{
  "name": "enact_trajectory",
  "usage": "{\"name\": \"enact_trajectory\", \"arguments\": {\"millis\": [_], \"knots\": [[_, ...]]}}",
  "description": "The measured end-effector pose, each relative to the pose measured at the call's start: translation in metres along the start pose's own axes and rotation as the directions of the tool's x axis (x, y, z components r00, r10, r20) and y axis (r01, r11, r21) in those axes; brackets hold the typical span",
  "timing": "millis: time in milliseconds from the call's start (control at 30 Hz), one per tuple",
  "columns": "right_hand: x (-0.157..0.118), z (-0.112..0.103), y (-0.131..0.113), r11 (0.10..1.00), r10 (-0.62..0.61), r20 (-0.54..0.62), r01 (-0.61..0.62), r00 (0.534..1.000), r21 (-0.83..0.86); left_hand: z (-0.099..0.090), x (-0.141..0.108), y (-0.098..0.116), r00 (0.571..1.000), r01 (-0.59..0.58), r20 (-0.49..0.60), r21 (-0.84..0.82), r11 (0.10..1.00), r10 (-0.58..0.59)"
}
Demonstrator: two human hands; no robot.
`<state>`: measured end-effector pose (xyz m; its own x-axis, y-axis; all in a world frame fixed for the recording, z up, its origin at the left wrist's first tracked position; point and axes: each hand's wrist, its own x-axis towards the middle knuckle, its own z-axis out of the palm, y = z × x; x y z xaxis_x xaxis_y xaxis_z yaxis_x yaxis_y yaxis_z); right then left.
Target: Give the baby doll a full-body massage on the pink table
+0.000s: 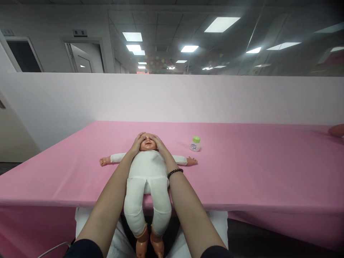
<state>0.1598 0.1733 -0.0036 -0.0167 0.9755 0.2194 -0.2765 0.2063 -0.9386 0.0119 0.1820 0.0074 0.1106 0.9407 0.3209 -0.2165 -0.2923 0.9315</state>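
"As we sweep in from the left, we meet an outstretched arm [117, 158] of the doll [147, 165], straight out on the pink cloth [61, 172]!"

"And just past it, what's the left hand [137, 145] giving us?"

"It's open and cupped along the side of the head, fingers curving over the brow. How far those fingers spread, we can't tell from here."

"So we're at centre: doll face up, mouth showing between 2 hands, white torso on the table, legs reaching past the near edge, 2 feet [142, 244] between the person's knees!"

"Next to that, we've got the right hand [159, 143], also open and curved against the head, a dark coiled bracelet [175, 172] round its wrist."

"Then arm number 2 [180, 159], straight out, and near its fingers, 1 small jar [195, 145], upright, green lid [196, 139] on top!"

"Far right, we spot a rounded brownish shape [336, 131], cut off; we can't tell what it is."
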Motion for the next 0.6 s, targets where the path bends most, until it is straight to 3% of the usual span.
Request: {"name": "enact_trajectory", "arguments": {"millis": [300,600], "knots": [[0.0006,-0.0021,0.0011,0.999,0.022,0.009,-0.022,1.000,-0.024,-0.0006,-0.0054,0.0019,0.997,0.068,0.035,-0.063,0.996,-0.065],[0.0037,0.0007,0.0020,1.000,-0.010,0.014,0.010,1.000,-0.007,0.0019,0.0004,0.0036,0.999,0.026,-0.027,0.008,1.000,-0.026]]}}
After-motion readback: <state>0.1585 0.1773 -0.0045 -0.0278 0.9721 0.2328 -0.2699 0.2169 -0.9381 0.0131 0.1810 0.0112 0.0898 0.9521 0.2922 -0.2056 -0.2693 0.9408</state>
